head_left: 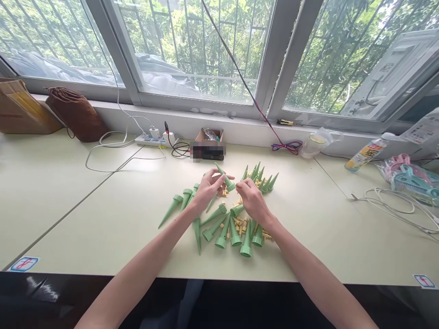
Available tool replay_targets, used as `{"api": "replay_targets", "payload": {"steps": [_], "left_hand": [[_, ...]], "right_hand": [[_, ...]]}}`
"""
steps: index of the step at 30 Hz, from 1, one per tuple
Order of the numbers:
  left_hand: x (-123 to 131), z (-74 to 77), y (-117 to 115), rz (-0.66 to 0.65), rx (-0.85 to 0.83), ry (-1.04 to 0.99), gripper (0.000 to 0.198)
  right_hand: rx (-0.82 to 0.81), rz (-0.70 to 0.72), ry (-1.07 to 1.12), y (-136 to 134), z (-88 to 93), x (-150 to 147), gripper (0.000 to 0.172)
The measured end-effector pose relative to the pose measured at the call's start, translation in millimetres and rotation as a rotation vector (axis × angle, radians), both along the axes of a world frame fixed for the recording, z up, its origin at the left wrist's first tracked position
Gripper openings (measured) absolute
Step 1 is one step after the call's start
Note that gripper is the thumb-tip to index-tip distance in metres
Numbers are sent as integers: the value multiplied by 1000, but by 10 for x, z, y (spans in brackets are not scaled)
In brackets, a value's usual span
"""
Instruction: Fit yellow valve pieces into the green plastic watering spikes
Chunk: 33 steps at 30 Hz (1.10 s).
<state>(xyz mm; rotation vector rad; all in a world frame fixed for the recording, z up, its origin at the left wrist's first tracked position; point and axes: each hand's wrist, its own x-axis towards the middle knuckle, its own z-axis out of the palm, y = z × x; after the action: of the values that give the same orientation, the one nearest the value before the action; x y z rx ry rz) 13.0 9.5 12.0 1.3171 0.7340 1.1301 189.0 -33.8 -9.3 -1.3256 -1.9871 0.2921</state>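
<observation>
My left hand (207, 188) is closed on a green plastic cone-shaped spike (228, 183), its tip pointing up and left and its wide capped end towards my right hand. My right hand (252, 197) has its fingers pinched together close to that wide end; what they hold, if anything, is too small to make out. Under and around both hands lie several more green spikes (222, 234) and a heap of small yellow plastic parts (240, 225). Another group of green spikes (270, 183) points upward behind my right hand, with yellow parts among them.
Along the window sill stand a small open box (219, 135), a power strip (144, 140) with white cables, a brown pouch (76, 114) and a cardboard box (25, 112). To the right are a bottle (368, 153), plastic hangers (411, 178) and a white cable (394, 212).
</observation>
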Motion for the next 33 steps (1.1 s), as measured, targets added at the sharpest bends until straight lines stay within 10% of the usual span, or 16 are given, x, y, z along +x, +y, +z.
{"api": "replay_targets", "payload": {"steps": [33], "left_hand": [[-2, -13, -50, -73, -176, 116, 66]], "right_hand": [[60, 38, 76, -68, -78, -27, 28]]}}
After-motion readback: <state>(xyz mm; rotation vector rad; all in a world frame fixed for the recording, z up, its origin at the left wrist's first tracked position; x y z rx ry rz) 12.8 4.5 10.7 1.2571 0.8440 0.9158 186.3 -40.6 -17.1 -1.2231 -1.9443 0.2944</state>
